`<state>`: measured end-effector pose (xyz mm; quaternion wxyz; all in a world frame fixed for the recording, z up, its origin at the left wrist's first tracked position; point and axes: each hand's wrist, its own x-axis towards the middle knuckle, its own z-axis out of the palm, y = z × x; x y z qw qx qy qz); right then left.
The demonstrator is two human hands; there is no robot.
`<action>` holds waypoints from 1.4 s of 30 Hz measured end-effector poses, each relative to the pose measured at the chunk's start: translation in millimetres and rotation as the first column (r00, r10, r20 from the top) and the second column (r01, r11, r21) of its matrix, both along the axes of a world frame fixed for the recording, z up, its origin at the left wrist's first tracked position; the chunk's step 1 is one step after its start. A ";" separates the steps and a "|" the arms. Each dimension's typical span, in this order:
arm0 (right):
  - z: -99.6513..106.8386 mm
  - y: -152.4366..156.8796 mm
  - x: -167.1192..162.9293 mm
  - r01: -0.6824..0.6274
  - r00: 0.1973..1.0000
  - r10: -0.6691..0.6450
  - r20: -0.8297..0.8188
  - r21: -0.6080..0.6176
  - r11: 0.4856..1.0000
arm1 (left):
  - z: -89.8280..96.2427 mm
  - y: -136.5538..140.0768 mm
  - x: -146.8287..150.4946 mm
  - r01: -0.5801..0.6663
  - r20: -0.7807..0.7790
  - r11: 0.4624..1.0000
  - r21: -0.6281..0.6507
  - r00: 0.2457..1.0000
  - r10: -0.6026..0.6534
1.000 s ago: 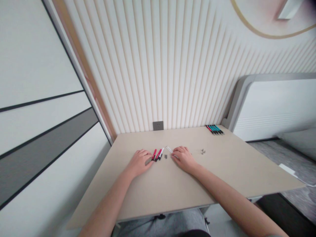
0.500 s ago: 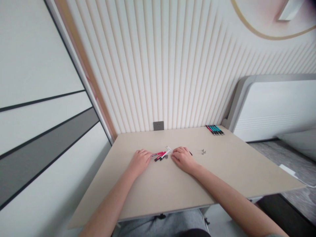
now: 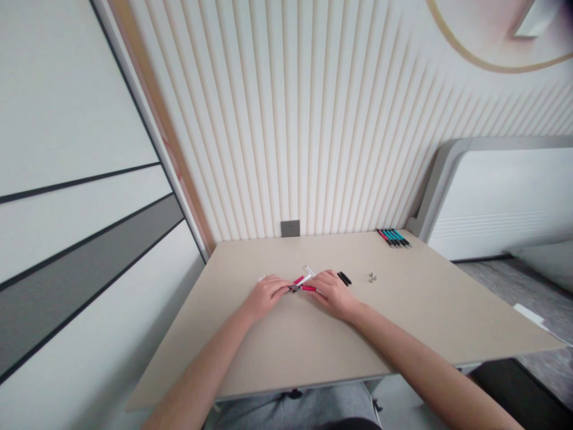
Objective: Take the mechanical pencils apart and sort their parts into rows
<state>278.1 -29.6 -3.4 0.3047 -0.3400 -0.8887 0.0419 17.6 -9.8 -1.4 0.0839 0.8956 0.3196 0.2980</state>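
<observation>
A red pen with a dark, metallic end spans the gap between my hands, low over the table. My left hand pinches its dark end. Around the red end, the fingers of my right hand are closed. Just behind the pen lie another red pen piece, a white tube and thin clear-white sticks, partly hidden by my hands. To the right of my right hand rest black pen parts. A small white piece shows behind my left hand.
Small grey clip-like pieces lie farther right on the beige table. At the back right corner, several red and teal pens lie in a row. A ribbed wall with a grey socket bounds the table's rear.
Both hands have come closer together. The red pen has moved right and toward me and is now held between them. My right hand has uncovered the black parts beside it.
</observation>
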 end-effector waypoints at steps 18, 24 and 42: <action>-11.3 11.4 6.4 0.057 0.909 -0.124 -0.398 -0.176 0.983 | -0.2 21.0 -51.4 -0.437 -0.121 0.896 0.083 0.888 0.444; -12.6 14.4 7.3 0.095 0.883 -0.189 -0.430 -0.230 0.969 | -7.5 25.6 -66.5 -0.436 -0.227 0.899 -0.044 0.881 0.416; -10.3 15.4 7.3 0.060 0.859 -0.215 -0.465 -0.325 0.944 | -10.4 21.0 -41.2 -0.371 -0.230 0.928 -0.024 0.906 0.356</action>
